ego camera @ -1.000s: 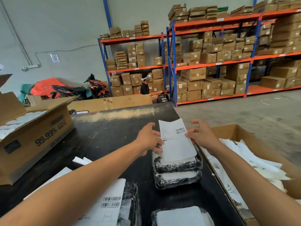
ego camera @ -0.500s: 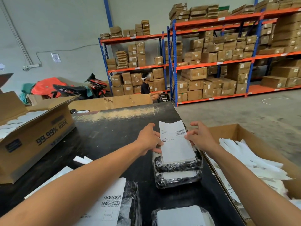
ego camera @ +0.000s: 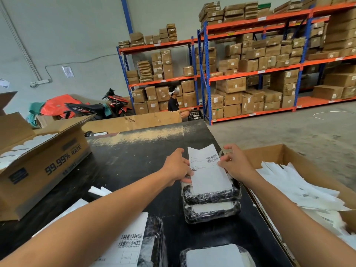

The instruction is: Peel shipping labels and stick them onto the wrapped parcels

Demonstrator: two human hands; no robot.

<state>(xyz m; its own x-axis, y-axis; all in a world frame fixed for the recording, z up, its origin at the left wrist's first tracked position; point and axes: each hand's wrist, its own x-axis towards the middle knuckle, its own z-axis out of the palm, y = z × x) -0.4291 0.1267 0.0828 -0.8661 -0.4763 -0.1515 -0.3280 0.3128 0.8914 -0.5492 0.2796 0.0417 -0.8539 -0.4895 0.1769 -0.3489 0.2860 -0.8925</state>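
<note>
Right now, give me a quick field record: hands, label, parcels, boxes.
left hand: fingers on the left edge of the label
right hand: fingers on the right edge of the label
label: white, barcode near the top, lying over the top parcel, far end sticking out past it
top parcel: black wrap, stacked on a second parcel
table: black, glossy
right box: open, holds loose white paper strips
left box: open, printed 99.99% RATE

Bare tabletop [ego camera: 138, 162] beyond the parcels [ego camera: 211, 198]
</note>
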